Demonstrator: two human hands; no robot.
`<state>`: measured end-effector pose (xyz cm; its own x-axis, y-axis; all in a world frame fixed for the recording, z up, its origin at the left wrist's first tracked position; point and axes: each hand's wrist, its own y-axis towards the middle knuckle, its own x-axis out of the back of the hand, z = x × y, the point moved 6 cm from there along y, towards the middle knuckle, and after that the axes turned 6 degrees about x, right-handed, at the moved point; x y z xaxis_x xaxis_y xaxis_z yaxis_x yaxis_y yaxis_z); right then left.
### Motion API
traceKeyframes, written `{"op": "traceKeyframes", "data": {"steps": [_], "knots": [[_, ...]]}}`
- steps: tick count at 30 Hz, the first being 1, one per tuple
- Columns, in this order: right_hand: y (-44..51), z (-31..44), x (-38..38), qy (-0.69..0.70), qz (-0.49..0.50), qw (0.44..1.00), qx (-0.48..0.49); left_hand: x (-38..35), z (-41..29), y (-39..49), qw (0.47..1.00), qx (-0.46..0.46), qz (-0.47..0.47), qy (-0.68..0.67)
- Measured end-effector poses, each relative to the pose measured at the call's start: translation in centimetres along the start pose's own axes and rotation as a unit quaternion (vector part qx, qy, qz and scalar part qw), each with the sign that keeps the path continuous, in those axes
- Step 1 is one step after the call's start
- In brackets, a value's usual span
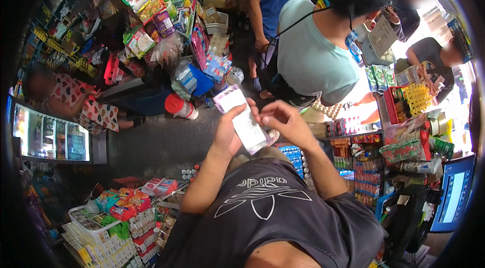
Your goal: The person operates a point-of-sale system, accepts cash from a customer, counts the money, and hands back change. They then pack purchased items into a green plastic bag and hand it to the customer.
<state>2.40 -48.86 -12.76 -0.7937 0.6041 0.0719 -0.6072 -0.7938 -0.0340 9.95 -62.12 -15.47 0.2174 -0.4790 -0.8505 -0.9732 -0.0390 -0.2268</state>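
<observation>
Before my chest, my left hand (226, 131) grips a bundle of papers (248, 125), its thumb pressed across the top. The uppermost sheet is a white slip, overexposed in places. Purple-patterned sheets, possibly banknotes, stick out beneath it at the far and near ends. My right hand (286, 120) is close beside the bundle's right edge, fingers bent and apart. I see nothing held in it. Its fingertips are near my left fingers; whether they touch is unclear.
Two people stand ahead, one in a pale green shirt (314, 52). Others are at the right counter and the left. A red-lidded container (181, 107) stands on the floor (151, 146). Stacked cartons (110, 249) lie lower left; a monitor (452, 196) stands right.
</observation>
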Motion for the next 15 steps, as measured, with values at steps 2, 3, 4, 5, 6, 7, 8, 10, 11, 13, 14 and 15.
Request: {"op": "traceKeyframes", "data": {"steps": [2,3,4,5,6,7,8,10,11,13,14,15], "knots": [[-0.1,2.4,1.7,-0.07,-0.008,0.995,0.068,0.2,2.3,-0.9,0.993,0.116,0.006,0.012],[-0.2,3.8,2.4,-0.083,0.015,0.99,0.117,0.0,3.6,-1.4,0.986,0.166,0.02,0.009],[0.0,5.2,2.6,-0.152,0.035,0.972,0.177,-0.1,4.8,-1.7,0.979,0.2,0.017,0.026],[-0.2,6.2,2.6,-0.236,0.031,0.946,0.221,-0.2,5.7,-2.0,0.975,0.219,0.02,0.034],[-0.2,7.0,2.3,-0.297,0.032,0.917,0.265,-0.4,6.4,-2.2,0.971,0.235,0.025,0.043],[-0.5,7.6,1.9,-0.366,0.044,0.88,0.3,-0.8,6.9,-2.3,0.967,0.247,0.048,0.043],[-0.5,7.1,1.4,-0.355,0.11,0.892,0.257,-0.9,7.1,-2.1,0.965,0.248,0.054,0.069],[-0.9,5.5,0.4,-0.344,0.263,0.89,0.144,-0.8,7.5,-2.1,0.96,0.261,0.048,0.086],[-0.9,6.0,0.5,-0.343,0.232,0.891,0.184,-0.9,7.5,-2.0,0.961,0.258,0.056,0.088],[-1.0,6.6,1.0,-0.352,0.181,0.889,0.232,-0.9,7.5,-1.8,0.96,0.259,0.057,0.09],[-1.2,6.0,0.8,-0.313,0.236,0.899,0.195,-1.0,7.6,-1.8,0.961,0.254,0.07,0.083],[-1.3,5.7,0.9,-0.307,0.243,0.902,0.184,-0.9,7.7,-1.7,0.96,0.259,0.061,0.085]]}}
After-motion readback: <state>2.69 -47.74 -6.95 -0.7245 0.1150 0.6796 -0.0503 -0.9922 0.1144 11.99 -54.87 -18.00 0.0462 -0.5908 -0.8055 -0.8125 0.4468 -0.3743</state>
